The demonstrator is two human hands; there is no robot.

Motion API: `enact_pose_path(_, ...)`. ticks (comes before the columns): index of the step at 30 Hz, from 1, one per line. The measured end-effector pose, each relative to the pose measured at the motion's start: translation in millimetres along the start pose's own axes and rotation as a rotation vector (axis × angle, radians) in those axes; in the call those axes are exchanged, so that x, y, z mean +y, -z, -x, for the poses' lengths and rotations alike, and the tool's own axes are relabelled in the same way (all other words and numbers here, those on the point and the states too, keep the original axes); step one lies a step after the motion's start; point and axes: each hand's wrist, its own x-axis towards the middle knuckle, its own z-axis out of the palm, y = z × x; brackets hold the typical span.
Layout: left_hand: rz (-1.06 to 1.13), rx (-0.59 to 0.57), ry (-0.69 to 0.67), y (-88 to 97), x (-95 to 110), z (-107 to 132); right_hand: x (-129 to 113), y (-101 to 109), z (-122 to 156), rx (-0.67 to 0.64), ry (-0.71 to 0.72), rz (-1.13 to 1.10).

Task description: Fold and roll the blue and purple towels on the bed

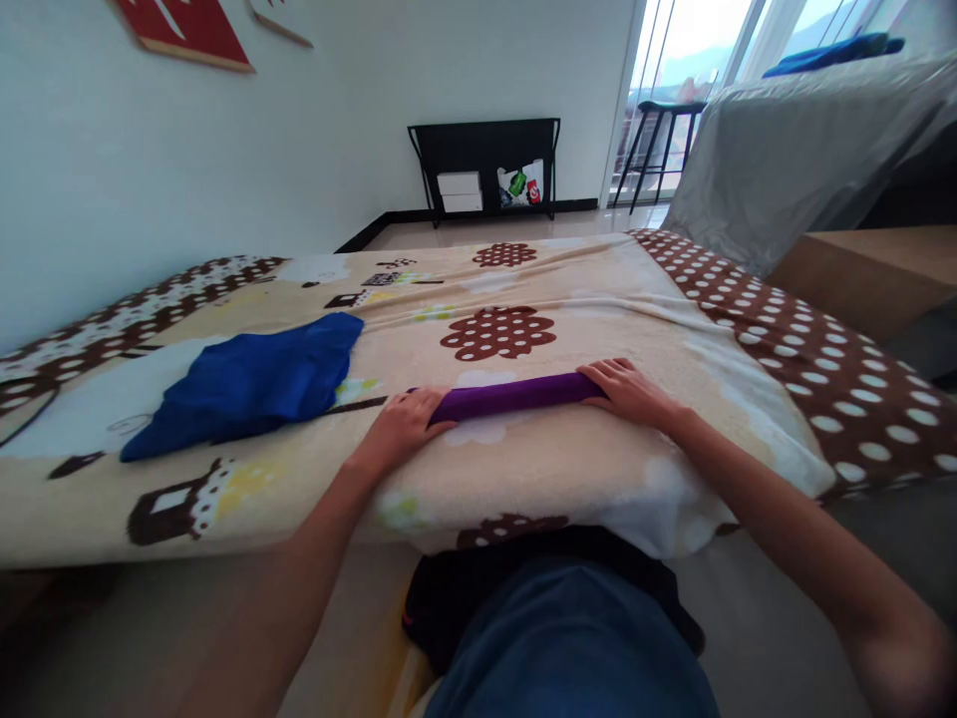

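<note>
A long purple roll (515,397), which looks like tightly rolled cloth, lies crosswise on a patterned blanket (583,459). My left hand (408,424) wraps over its left end, thumb on the near side and fingers over the top. On the right end my right hand (628,391) is closed in the same way, with the fingers reaching over the far side. Both ends of the roll are partly hidden under my hands. To the left of my left hand a crumpled blue cloth (258,379) is spread out, apart from the roll.
The blanket covers a bed, its brown dotted border (814,349) falling along the right side. Beyond stands a black rack (485,145) with a white box (460,189) and a plastic bag. At right are plastic-covered furniture (785,150), a cardboard box (874,269) and a stool (665,110).
</note>
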Motion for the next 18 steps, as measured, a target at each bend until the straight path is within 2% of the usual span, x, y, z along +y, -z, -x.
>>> enact_pose_path(3,0.012,-0.014,0.028,0.9,-10.8,10.7,5.8,0.2,6.4,0.017,-0.034,-0.023)
enact_pose_path(8,0.066,-0.048,0.056,1.8,-19.1,13.3,8.1,-0.3,7.5,0.026,-0.039,-0.085)
enact_pose_path(13,0.169,-0.015,0.109,2.3,-28.9,19.5,14.0,-1.9,17.7,0.075,-0.142,-0.154)
enact_pose_path(18,0.272,-0.010,0.131,7.4,-35.5,22.7,16.8,4.6,19.4,0.073,-0.171,-0.214)
